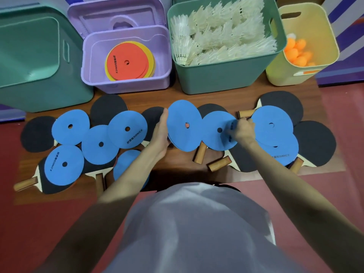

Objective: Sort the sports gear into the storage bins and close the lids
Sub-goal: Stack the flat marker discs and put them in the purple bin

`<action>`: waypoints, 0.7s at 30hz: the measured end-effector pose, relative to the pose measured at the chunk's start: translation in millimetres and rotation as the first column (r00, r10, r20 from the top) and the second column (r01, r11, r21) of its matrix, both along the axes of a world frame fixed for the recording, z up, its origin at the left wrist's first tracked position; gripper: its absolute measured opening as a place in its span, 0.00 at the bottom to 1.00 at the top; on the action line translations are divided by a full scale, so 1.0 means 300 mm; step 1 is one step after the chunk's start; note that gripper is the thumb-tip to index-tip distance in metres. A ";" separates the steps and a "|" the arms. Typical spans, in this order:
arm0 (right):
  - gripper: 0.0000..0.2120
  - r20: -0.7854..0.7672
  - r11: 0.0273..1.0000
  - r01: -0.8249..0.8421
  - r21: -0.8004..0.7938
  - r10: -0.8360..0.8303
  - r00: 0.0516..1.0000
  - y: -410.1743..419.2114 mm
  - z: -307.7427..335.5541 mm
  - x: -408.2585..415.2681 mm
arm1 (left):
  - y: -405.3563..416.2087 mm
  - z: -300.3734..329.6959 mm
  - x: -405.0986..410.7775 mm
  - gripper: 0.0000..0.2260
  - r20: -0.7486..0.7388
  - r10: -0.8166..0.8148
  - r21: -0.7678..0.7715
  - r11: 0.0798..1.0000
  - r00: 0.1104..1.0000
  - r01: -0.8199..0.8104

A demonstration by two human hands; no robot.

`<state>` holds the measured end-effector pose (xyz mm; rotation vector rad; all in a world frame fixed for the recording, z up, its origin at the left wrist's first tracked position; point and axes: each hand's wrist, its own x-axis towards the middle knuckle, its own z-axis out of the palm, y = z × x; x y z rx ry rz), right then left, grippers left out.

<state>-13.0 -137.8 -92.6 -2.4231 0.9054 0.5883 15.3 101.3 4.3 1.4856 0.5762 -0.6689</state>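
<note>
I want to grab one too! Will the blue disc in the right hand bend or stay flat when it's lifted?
Probably bends a little: the blue disc looks thin, like a sheet. Likely light, since the right hand pinches just its edge. It lies flat, so rolling seems unlikely.
</note>
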 end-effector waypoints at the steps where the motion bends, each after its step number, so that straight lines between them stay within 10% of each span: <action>1: 0.26 0.022 1.000 0.013 -0.009 -0.013 1.000 0.002 0.003 0.000 | 0.001 -0.001 -0.003 0.18 0.004 0.003 0.003 1.000 1.000 -0.003; 9: 0.12 0.109 0.988 -0.137 0.071 0.129 0.986 -0.092 0.084 -0.044 | 0.004 -0.008 -0.032 0.20 0.067 0.067 0.038 0.997 0.995 -0.069; 14: 0.11 0.470 0.937 -0.006 0.351 -0.171 0.866 -0.133 0.150 -0.106 | -0.011 -0.019 -0.043 0.21 0.089 0.063 0.056 0.996 0.994 -0.069; 21: 0.10 0.318 0.502 0.043 0.864 -0.609 0.727 -0.153 0.206 -0.136 | -0.109 -0.009 -0.039 0.19 0.072 0.050 0.016 0.999 0.996 -0.051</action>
